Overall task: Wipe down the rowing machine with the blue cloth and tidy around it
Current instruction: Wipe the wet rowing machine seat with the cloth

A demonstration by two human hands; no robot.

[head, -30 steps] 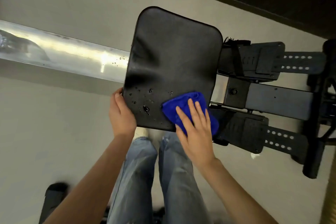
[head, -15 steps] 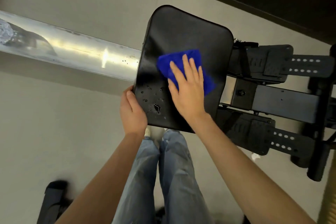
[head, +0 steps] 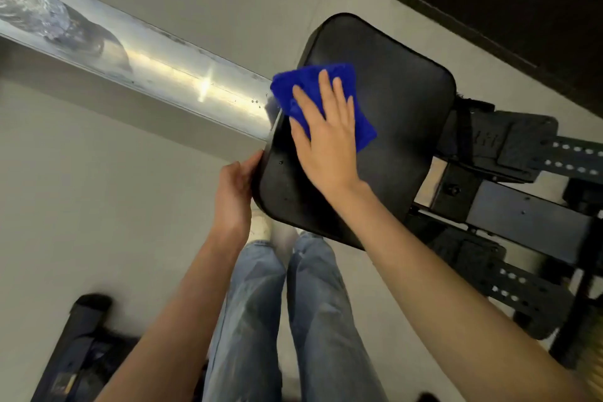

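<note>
Two hands work on the black padded seat of the rowing machine, seen from above by the head camera. The right hand lies flat, fingers straight and slightly spread, pressing the blue cloth against the seat's upper left part; the cloth is bunched under the palm, and its far corner reaches past the seat's left edge, over the end of the rail. The left hand grips the seat's near left edge, with the thumb on the side of the pad and the fingers curled round beneath it, out of sight. A few small specks dot the seat just beside the left thumb, and fine droplets sit on the rail close to the seat. The polished metal rail runs from the seat toward the upper left and reflects a bright streak of light. To the right of the seat, two black footplates with rows of holes flank the machine's central beam. Below the seat, the person's legs in light blue jeans stand on the pale grey floor, one pale shoe showing between the left wrist and the seat. A dark object, too blurred to identify, lies on the floor at lower left.
</note>
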